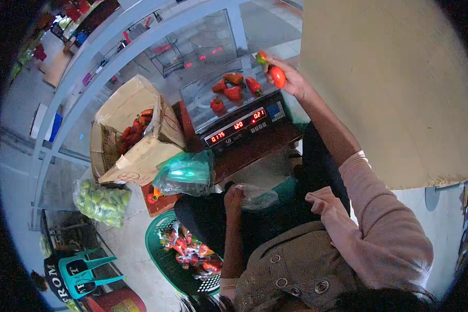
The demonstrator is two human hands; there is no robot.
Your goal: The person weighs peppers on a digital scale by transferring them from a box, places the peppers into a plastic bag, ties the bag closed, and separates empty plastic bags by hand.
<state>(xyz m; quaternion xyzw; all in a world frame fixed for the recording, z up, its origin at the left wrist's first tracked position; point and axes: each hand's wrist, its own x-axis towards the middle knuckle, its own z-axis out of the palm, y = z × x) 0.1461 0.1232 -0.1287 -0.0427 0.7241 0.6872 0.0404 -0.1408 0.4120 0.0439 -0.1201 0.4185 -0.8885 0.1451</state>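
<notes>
My right hand [291,80] is raised past the far right corner of a digital scale [275,106], its fingers closed on a red pepper [277,77]. A smaller green-and-orange pepper or pepper part [261,56] shows at the fingertips. Several red peppers [233,93] lie on the scale's plate, and its lit display [238,125] reads 0.175, 1.20 and 0.21. Down by my lap, my left hand [234,197] is closed on a clear plastic bag [261,196], which hangs loosely to the right.
Left of the scale stands an open cardboard box [140,161] with red peppers inside. A roll of greenish plastic bags [184,174] lies before it. A green basket [153,244] holds bagged peppers; a bag of green vegetables [102,203] rests on the floor. A cardboard sheet [390,93] rises at right.
</notes>
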